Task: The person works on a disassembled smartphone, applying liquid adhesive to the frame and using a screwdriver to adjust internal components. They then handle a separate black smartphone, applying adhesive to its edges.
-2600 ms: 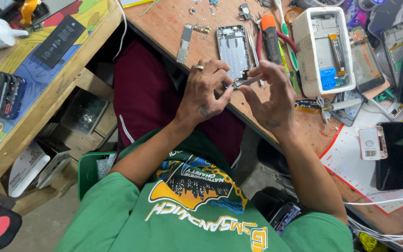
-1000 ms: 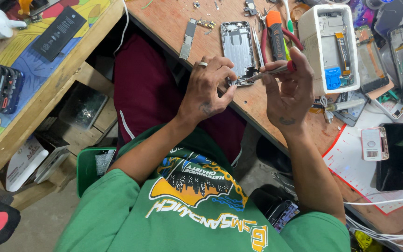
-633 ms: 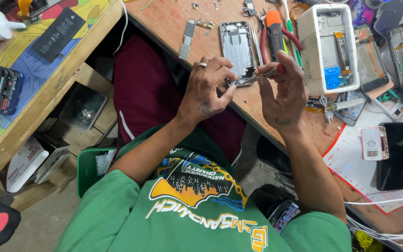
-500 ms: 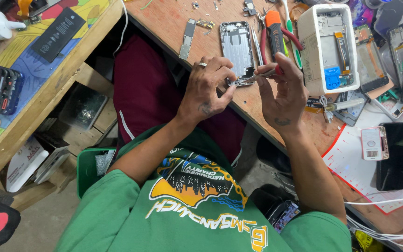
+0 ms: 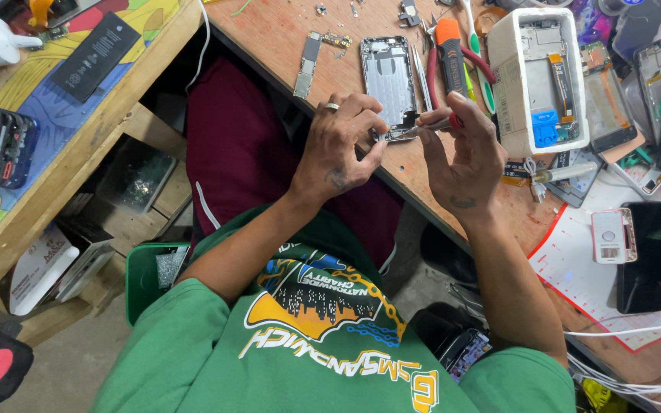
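Observation:
A grey phone back housing lies open and face up on the brown workbench. My left hand, with a ring on one finger, pinches the housing's near end at the bench edge. My right hand grips a thin screwdriver with a red handle. Its tip points left at the housing's near end, right by my left fingertips.
Beyond the housing lie tweezers, orange-handled pliers and a narrow circuit board. A white foam box holding phone parts stands to the right. Farther right are a syringe, a small pink phone and a black phone. A black battery lies on the left table.
My right hand lifted off the bench with the screwdriver, then swung its tip down to the housing's near end. My left hand stayed on the housing.

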Demonstrator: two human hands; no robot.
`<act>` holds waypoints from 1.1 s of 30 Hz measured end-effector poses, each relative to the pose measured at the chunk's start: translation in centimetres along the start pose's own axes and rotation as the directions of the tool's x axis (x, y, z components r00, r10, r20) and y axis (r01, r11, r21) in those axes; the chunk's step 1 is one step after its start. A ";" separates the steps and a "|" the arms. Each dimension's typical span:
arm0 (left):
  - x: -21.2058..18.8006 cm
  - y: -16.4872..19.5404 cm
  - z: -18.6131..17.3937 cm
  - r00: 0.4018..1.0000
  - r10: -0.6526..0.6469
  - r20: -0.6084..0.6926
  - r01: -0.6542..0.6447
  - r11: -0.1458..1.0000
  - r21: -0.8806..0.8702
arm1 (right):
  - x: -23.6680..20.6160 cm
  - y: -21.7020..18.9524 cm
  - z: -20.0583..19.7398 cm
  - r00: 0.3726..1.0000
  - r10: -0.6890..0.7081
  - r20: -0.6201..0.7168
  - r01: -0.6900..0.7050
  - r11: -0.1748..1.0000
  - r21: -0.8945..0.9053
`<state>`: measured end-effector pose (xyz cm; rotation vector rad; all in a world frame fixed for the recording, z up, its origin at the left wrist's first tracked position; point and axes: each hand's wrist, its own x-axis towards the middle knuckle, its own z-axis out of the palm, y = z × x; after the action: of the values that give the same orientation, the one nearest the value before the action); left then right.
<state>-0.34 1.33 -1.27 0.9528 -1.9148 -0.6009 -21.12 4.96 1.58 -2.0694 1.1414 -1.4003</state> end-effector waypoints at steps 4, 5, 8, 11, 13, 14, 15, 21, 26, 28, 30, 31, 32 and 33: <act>0.0 0.0 0.0 1.000 -0.013 0.021 0.013 1.000 0.005 | 0.1 -0.1 0.0 1.000 -0.001 0.000 0.001 1.000 -0.025; 0.0 0.1 -0.1 1.000 -0.008 0.016 0.008 1.000 0.003 | 0.1 -0.2 0.0 1.000 -0.004 -0.001 0.004 0.999 -0.047; 0.0 0.1 -0.1 1.000 -0.006 0.008 0.005 1.000 0.004 | 0.1 -0.4 -0.1 1.000 -0.001 0.007 0.001 0.997 -0.071; 0.0 0.0 -0.1 1.000 -0.008 0.007 0.008 1.000 0.005 | 0.2 -0.5 -0.1 1.000 -0.002 0.013 0.003 0.999 -0.039; 0.0 0.0 0.0 1.000 -0.002 0.004 0.002 1.000 0.006 | 0.2 -0.5 -0.2 1.000 -0.003 0.012 0.003 0.999 -0.045; 0.0 0.0 0.0 1.000 0.003 0.000 -0.003 1.000 0.007 | 0.1 -0.5 -0.2 1.000 -0.001 0.009 0.002 0.998 -0.067; 0.0 0.0 0.0 1.000 0.008 -0.004 -0.008 1.000 0.009 | 0.1 -0.4 -0.1 1.000 0.001 0.007 0.000 0.996 -0.089; 0.0 0.0 0.0 1.000 -0.004 0.007 0.004 1.000 -0.002 | 0.0 -0.3 -0.1 1.000 0.004 0.002 -0.004 0.997 -0.083; 0.0 0.0 0.0 1.000 -0.002 0.007 0.002 1.000 0.003 | 0.1 -0.2 -0.1 0.999 0.011 0.030 -0.010 0.999 -0.038; 0.0 0.0 0.0 1.000 -0.009 0.011 0.009 1.000 0.003 | 0.2 -0.2 0.0 1.000 0.012 0.029 -0.011 0.999 -0.031; 0.0 0.1 -0.1 1.000 -0.022 0.017 0.022 1.000 0.004 | 0.2 -0.3 -0.1 1.000 0.010 0.022 -0.009 0.998 -0.059; 0.0 0.0 -0.1 1.000 -0.019 0.016 0.019 1.000 0.004 | 0.2 -0.3 0.0 0.999 0.016 0.030 -0.015 0.999 -0.050; 0.0 0.0 -0.1 1.000 -0.015 0.016 0.015 1.000 0.004 | 0.3 -0.4 -0.1 0.999 0.022 0.038 -0.020 0.999 -0.042; 0.0 0.0 -0.1 1.000 -0.011 0.016 0.011 1.000 0.003 | 0.3 -0.5 -0.1 0.999 0.028 0.046 -0.026 0.999 -0.034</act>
<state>-0.27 1.34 -1.21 0.9631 -1.9261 -0.6139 -20.99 5.02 2.15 -2.0905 1.1775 -1.3223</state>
